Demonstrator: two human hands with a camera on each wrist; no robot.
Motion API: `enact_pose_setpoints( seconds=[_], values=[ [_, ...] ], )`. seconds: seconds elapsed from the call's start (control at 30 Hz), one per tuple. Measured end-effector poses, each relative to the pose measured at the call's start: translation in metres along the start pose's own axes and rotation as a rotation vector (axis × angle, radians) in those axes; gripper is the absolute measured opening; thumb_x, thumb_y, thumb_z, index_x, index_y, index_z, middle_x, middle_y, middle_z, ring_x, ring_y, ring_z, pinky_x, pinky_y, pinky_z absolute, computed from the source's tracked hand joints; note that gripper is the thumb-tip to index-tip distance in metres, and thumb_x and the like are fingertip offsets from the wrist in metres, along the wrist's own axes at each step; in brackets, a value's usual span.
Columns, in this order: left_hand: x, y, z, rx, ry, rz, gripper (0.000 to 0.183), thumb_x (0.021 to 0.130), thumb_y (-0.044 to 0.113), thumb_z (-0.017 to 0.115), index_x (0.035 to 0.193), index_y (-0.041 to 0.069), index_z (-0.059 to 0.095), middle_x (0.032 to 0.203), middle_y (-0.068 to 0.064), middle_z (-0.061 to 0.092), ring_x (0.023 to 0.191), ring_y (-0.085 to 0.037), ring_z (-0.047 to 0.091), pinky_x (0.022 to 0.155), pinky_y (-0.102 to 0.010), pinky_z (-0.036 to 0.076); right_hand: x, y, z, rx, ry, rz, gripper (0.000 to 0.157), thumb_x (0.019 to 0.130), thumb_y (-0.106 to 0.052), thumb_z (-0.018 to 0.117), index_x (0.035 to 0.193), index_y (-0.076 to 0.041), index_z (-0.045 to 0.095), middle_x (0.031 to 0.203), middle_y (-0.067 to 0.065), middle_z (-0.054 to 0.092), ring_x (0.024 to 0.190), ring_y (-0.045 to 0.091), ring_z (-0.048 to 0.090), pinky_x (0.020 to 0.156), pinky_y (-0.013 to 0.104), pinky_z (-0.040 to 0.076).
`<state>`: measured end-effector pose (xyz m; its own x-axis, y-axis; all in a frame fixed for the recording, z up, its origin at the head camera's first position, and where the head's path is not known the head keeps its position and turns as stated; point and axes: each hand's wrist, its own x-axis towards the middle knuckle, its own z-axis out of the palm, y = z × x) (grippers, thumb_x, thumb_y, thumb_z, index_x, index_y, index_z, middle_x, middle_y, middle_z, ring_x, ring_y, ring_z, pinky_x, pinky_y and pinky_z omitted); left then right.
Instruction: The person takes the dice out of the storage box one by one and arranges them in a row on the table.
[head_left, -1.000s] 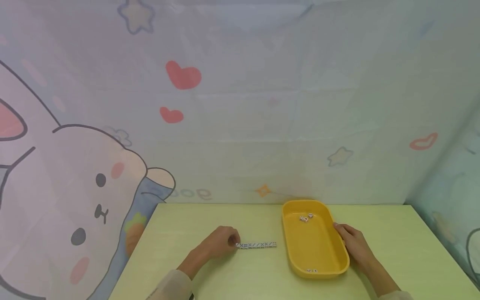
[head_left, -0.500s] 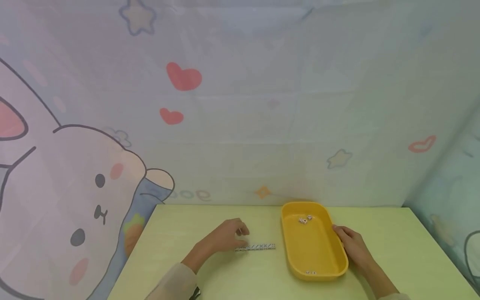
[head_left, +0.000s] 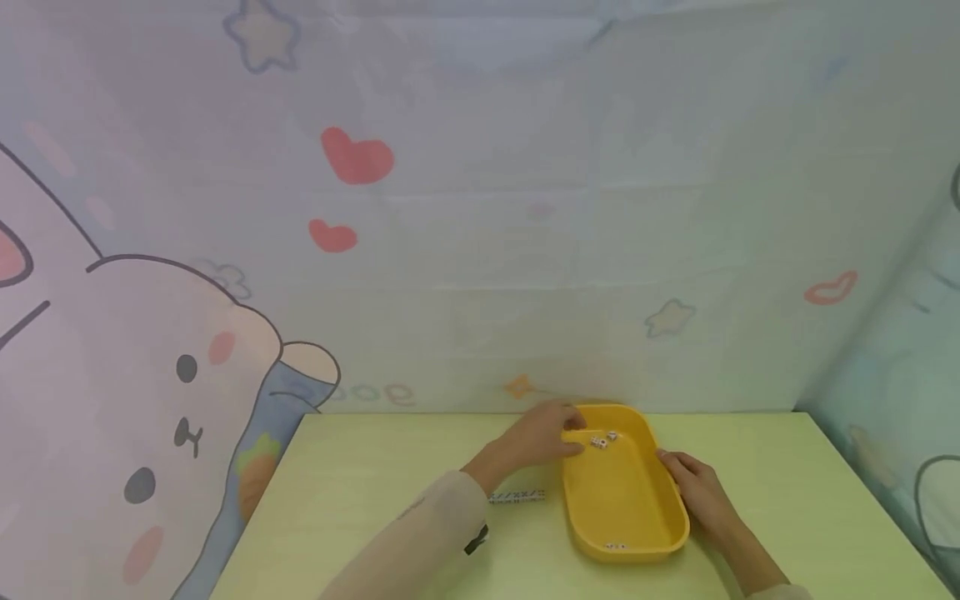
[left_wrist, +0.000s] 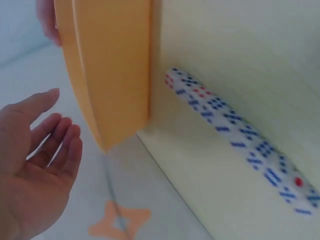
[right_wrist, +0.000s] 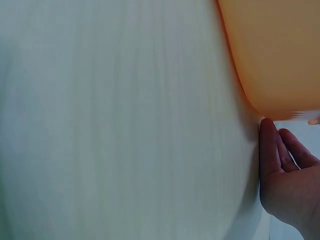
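Note:
My left hand [head_left: 542, 435] hovers over the left rim of a yellow tray [head_left: 626, 492], thumb and fingers apart and loosely bent. It holds nothing, and the left wrist view shows the same hand [left_wrist: 40, 170] with its palm bare. At the tray's right side my right hand [head_left: 701, 492] grips the wall near the rim; in the right wrist view its fingers [right_wrist: 268, 145] touch the outer wall. Small white dice [head_left: 600, 442] lie in the tray's far end, and more dice [head_left: 615, 547] at its near end. Left of the tray runs a straight row of dice [left_wrist: 240, 135], partly behind my left forearm in the head view.
The pale green table [head_left: 375, 467] ends at a printed cloth backdrop [head_left: 480, 208] with a cartoon rabbit. A dark cable [head_left: 921, 500] hangs at the right. The row of dice lies close to the tray's left side.
My left hand has left the left end of the dice row and moved right and away from me, to above the tray's rim. The right hand stays at the tray.

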<state>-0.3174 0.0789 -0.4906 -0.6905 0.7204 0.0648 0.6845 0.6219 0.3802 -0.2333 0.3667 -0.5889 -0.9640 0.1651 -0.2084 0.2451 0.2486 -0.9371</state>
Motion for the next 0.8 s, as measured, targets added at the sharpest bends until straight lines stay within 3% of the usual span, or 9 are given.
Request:
enact_pose_setpoints(
  seconds=[0.2,0.47,0.6,0.73,0.8],
  values=[
    [0.034,0.01,0.013,0.112,-0.055,-0.009,0.039,0.098,0.029,0.079,0.132,0.011,0.071,0.124,0.0,0.069,0.114,-0.013,0.064,0.101,-0.021,0.049,-0.001,0.0,0.0,-0.025,0.006,-0.015,0.069,0.11,-0.054,0.05,0.146,0.005,0.056,0.128,0.016,0.068,0.099,0.017,0.067,0.079,0.029,0.059],
    [0.053,0.003,0.039,0.125,-0.076,-0.048,0.045,0.096,0.023,0.077,0.138,0.009,0.069,0.132,-0.003,0.07,0.124,-0.017,0.064,0.106,-0.023,0.048,-0.004,0.002,0.002,0.015,-0.011,-0.036,0.065,0.111,-0.05,0.05,0.145,0.004,0.056,0.135,0.019,0.065,0.104,0.018,0.067,0.082,0.03,0.06],
    [0.057,0.007,0.045,0.159,-0.097,-0.049,0.025,0.095,0.02,0.075,0.118,0.011,0.074,0.108,0.0,0.072,0.097,-0.013,0.065,0.083,-0.024,0.053,-0.004,0.0,0.001,0.0,-0.008,-0.042,0.067,0.111,-0.051,0.05,0.146,0.005,0.056,0.137,0.019,0.064,0.105,0.017,0.066,0.083,0.028,0.059],
    [0.058,0.011,0.05,0.19,-0.083,-0.118,0.004,0.094,0.016,0.073,0.098,0.016,0.072,0.087,0.006,0.064,0.076,-0.009,0.055,0.068,-0.026,0.049,-0.005,-0.001,0.001,-0.004,-0.008,-0.045,0.068,0.111,-0.053,0.049,0.147,0.004,0.055,0.14,0.02,0.063,0.106,0.016,0.066,0.083,0.028,0.059],
    [0.058,0.013,0.053,0.2,-0.064,-0.156,0.007,0.095,0.015,0.071,0.089,0.018,0.069,0.08,0.008,0.058,0.071,-0.008,0.051,0.063,-0.026,0.047,-0.005,-0.001,0.002,0.002,-0.01,-0.042,0.068,0.11,-0.053,0.049,0.147,0.004,0.055,0.139,0.02,0.063,0.106,0.017,0.066,0.083,0.028,0.059]
  ],
)
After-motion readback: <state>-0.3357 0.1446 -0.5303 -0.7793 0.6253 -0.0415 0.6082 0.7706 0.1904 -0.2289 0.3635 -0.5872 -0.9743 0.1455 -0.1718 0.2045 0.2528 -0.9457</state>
